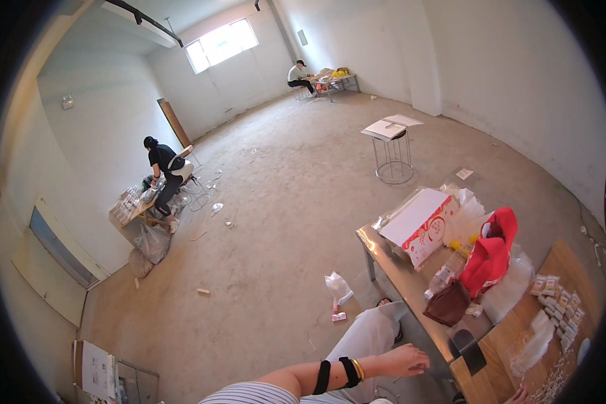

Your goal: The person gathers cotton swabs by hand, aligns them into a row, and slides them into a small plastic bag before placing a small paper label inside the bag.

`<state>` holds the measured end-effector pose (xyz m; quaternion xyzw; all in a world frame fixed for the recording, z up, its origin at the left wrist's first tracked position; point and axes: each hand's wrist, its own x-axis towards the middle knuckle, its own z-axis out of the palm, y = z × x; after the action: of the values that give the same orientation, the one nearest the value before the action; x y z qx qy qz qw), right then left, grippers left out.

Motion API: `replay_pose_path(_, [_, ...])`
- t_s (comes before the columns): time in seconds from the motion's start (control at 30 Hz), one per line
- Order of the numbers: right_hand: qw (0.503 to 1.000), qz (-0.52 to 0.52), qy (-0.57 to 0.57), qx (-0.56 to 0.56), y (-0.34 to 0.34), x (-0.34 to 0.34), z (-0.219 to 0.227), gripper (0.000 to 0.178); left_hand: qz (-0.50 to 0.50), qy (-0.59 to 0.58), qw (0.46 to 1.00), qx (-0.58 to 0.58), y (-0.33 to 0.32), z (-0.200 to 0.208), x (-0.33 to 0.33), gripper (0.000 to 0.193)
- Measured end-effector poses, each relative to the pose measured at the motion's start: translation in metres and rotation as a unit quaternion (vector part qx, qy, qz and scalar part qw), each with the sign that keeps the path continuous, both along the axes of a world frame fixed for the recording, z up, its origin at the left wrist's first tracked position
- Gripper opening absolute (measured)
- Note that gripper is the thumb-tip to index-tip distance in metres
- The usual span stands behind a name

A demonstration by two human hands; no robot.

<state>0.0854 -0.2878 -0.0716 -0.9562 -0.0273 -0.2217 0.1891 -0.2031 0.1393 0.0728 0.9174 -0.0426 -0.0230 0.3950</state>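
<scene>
My left hand (406, 361) hovers over my knee, beside the near edge of the work table (411, 279). Its fingers are curled in loosely, and nothing shows in them; two black straps and a gold bangle circle that forearm. Of my right hand (518, 396) only some fingers show at the bottom edge, too little to tell whether they hold anything. Close to it lie many small white pieces (549, 382) spread on the wooden board, along with a clear plastic bag (533, 343). Small white packets (559, 306) are piled just beyond. A dark flat object (469, 351) sits at the table's edge.
Farther along the table are a brown pouch (448, 303), a plastic bottle (444, 275), a red cloth item (493, 252) and a white-and-red box (421, 225). A stool (394, 158) bears papers. Two people (165, 165) work at separate tables. A plastic bag (338, 288) lies on the floor.
</scene>
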Motion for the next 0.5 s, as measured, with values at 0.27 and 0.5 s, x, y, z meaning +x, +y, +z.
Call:
replay_pose_path(0.27, [1.0,-0.002,-0.017,-0.017,0.0011,-0.0008,0.0001,0.03,-0.001,0.005,1.0,0.006,-0.001,-0.0007,-0.0019,0.018])
replay_pose_path(0.5, [0.998,-0.022,-0.014,-0.048,-0.0009,-0.0006,-0.0024,0.03,-0.006,0.009,1.0,-0.001,-0.0035,0.0026,-0.0005,0.018])
